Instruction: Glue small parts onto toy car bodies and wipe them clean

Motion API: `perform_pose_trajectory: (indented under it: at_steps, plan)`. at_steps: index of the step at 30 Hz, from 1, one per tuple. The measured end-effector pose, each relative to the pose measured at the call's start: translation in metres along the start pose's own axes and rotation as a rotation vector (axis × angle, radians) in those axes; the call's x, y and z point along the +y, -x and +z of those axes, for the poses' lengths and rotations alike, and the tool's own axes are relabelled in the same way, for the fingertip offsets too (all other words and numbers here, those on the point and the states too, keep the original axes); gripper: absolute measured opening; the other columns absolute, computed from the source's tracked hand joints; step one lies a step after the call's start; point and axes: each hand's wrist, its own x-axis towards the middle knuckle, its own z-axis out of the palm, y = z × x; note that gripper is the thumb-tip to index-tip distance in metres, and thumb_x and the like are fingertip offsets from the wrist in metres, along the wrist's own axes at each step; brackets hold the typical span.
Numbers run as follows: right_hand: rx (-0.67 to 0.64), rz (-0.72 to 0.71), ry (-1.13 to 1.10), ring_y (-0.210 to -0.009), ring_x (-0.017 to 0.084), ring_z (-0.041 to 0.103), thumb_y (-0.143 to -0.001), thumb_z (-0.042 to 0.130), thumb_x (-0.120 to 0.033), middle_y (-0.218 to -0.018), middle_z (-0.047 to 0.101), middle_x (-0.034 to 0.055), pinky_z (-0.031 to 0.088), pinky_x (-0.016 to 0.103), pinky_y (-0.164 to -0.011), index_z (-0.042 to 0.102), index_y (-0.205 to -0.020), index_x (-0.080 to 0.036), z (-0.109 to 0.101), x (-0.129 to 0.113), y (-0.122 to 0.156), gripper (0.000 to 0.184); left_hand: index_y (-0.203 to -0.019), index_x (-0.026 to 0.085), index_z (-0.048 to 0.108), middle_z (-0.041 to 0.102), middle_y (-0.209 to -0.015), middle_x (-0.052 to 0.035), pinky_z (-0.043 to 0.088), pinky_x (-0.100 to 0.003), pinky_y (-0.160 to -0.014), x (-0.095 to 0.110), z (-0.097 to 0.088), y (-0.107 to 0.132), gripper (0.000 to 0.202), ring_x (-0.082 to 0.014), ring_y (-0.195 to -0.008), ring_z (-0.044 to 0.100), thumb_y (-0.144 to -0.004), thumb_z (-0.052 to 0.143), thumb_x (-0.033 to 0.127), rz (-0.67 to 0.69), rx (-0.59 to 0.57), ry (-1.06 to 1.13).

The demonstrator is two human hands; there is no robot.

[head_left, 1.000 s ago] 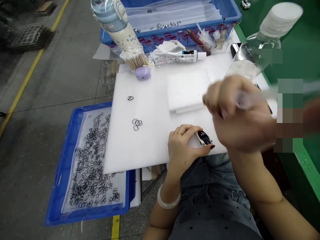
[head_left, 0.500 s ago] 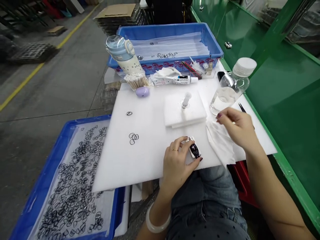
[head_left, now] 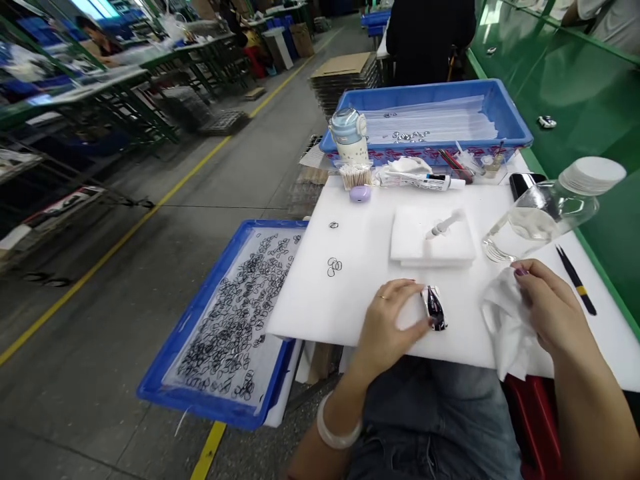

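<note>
My left hand rests on the white foam sheet, thumb and fingertips against the side of a small black and white toy car. A white cloth is pinched in my right hand, hanging down toward the near edge. Just beyond this hand leans a clear bottle with a white cap, part full of clear liquid. Black tweezers lie to its right. Beyond the car, a small foam block carries a tilted translucent tube.
Thin black rings lie on the foam at left. A blue tray of many such rings stands lower left. Cotton swabs, a purple case, a glue tube and a cup stand before a blue bin.
My right hand has taken hold of the cloth and lifted part of it. My left hand stays at the toy car. The camera view has turned to the left.
</note>
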Motion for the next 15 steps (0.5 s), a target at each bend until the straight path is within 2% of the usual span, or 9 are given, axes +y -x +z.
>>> perform_pose_trajectory:
  at_steps: [2, 4, 6, 9, 13, 15]
  plan:
    - [0.022, 0.015, 0.246, -0.048, 0.018, 0.039, -0.081, 0.068, -0.044, -0.054, 0.049, 0.0029, 0.023, 0.036, -0.047, 0.064, -0.073, -0.027, -0.002, -0.002, 0.006, 0.019, -0.111, 0.025, 0.07, 0.074, -0.108, -0.0056, 0.058, -0.038, -0.087, -0.015, -0.023, -0.003, 0.023, -0.0216, -0.097, 0.069, -0.088, 0.069, 0.027, -0.105, 0.182, -0.043]
    - [0.002, -0.039, 0.475, -0.048, 0.019, 0.039, -0.083, 0.065, -0.053, -0.051, 0.047, 0.0029, 0.026, 0.036, -0.05, 0.061, -0.068, -0.027, -0.004, -0.004, 0.013, 0.03, -0.096, 0.023, 0.075, 0.076, -0.097, -0.0052, 0.057, -0.037, -0.075, -0.034, -0.048, -0.006, 0.014, -0.0215, -0.081, 0.07, -0.089, 0.063, 0.025, -0.265, 0.393, -0.196]
    - [-0.014, -0.087, 0.533, -0.05, 0.02, 0.039, -0.084, 0.061, -0.059, -0.051, 0.046, 0.0033, 0.028, 0.036, -0.053, 0.06, -0.065, -0.027, -0.006, -0.004, 0.018, 0.037, -0.087, 0.023, 0.077, 0.076, -0.09, -0.0057, 0.055, -0.038, -0.07, -0.051, -0.069, -0.008, 0.014, -0.0225, -0.072, 0.068, -0.086, 0.063, 0.026, -0.385, 0.486, -0.364]
    - [0.094, -0.047, 0.451, -0.056, 0.02, 0.04, -0.083, 0.06, -0.06, -0.058, 0.048, 0.0051, 0.028, 0.037, -0.053, 0.062, -0.066, -0.029, -0.011, -0.001, 0.021, 0.036, -0.082, 0.024, 0.078, 0.075, -0.086, -0.0061, 0.052, -0.038, -0.069, -0.065, -0.083, -0.011, 0.014, -0.0237, -0.068, 0.067, -0.082, 0.067, 0.031, -0.432, 0.497, -0.479]
    - [0.271, 0.064, 0.228, -0.057, 0.018, 0.036, -0.069, 0.07, -0.047, -0.061, 0.042, 0.0052, 0.024, 0.04, -0.048, 0.059, -0.059, -0.027, -0.019, 0.009, 0.019, 0.025, -0.083, 0.024, 0.079, 0.075, -0.087, -0.0055, 0.052, -0.038, -0.069, -0.068, -0.079, -0.012, 0.014, -0.0241, -0.071, 0.067, -0.08, 0.068, 0.033, -0.41, 0.471, -0.492]
    - [0.297, 0.112, 0.074, -0.053, 0.017, 0.034, -0.062, 0.071, -0.041, -0.06, 0.038, 0.004, 0.02, 0.041, -0.045, 0.059, -0.058, -0.027, -0.021, 0.012, 0.02, 0.019, -0.083, 0.023, 0.078, 0.076, -0.088, -0.0056, 0.053, -0.038, -0.072, -0.066, -0.077, -0.011, 0.015, -0.0245, -0.073, 0.069, -0.082, 0.065, 0.03, -0.376, 0.461, -0.486]
